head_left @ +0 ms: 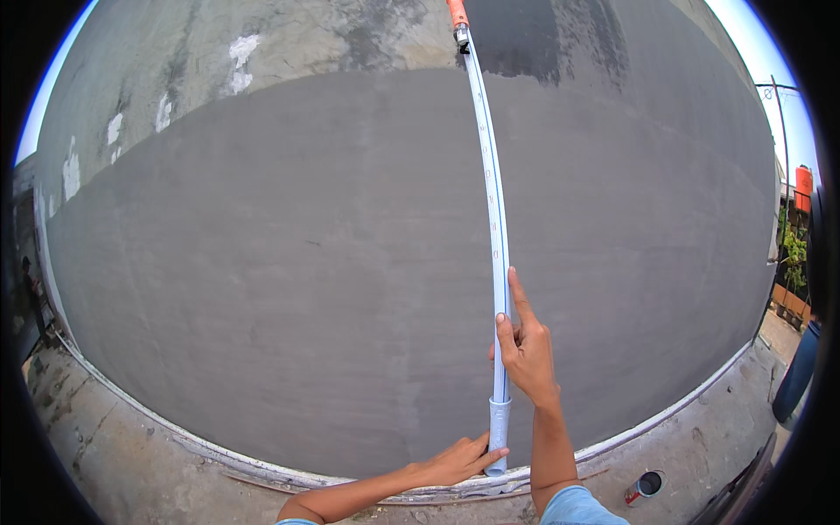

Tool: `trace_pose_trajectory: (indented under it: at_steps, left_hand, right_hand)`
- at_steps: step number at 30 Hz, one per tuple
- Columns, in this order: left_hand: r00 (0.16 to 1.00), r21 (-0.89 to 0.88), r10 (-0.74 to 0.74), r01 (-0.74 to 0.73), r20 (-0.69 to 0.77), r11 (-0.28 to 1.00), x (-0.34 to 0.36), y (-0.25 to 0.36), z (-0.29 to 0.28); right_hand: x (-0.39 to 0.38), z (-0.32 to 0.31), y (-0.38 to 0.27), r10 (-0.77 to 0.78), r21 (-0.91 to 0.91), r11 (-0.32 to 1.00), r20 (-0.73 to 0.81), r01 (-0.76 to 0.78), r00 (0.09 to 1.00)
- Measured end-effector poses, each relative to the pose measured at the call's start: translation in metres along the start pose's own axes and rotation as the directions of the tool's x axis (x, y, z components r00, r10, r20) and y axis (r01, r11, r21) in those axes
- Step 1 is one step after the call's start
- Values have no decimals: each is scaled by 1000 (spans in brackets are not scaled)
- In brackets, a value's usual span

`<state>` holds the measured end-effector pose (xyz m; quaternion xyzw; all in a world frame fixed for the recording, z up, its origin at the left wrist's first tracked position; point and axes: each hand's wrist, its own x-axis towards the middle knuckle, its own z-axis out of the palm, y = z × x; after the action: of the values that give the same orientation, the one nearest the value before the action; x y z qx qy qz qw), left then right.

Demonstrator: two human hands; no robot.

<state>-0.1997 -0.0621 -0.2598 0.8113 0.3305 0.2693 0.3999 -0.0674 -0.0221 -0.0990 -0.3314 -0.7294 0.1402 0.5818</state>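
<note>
A long white pipe (493, 206) with a thin blue stripe runs up in front of a grey wall (262, 262). My right hand (528, 350) grips it below the middle, thumb across the front and index finger stretched up along its side. Lower down, my left hand (459, 459) holds the wider pale-blue sleeve (499, 429) at the pipe's bottom end, one finger lying across it. At the top, an orange handle (458, 13) is joined to the pipe by a dark and metallic fitting; whatever lies beyond is cut off by the upper edge.
Dark wet-looking patches (516, 39) and white patches (241, 61) mark the wall's upper part. An open can (646, 486) tilts on the concrete floor (149, 464) at the lower right. A blue trouser leg (796, 372) shows at the right rim, near plants (794, 254).
</note>
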Motion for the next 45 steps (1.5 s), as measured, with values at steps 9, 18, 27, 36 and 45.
trace_pose_trajectory:
  at_steps: [9, 18, 27, 36, 45]
  left_hand:
    - [1000, 63, -14, 15, -17, 998, 38, 4, -56]
    - [991, 53, -124, 126, -49, 991, 17, -22, -68]
    - [996, -168, -59, 46, -74, 985, 27, 20, -62]
    - [981, -192, 65, -100, -183, 976, 46, 30, -60]
    - [955, -154, 64, -112, -289, 982, 54, 38, -75]
  right_hand:
    - [51, 7, 39, -69, -196, 979, -76, 53, 995]
    - [-77, 11, 92, 23, -285, 958, -50, -36, 998]
    - [-10, -26, 19, -42, -172, 985, -100, 24, 994]
    - [135, -30, -21, -104, -360, 932, -166, 38, 981]
    - [165, -3, -24, -148, -330, 940, -160, 89, 976]
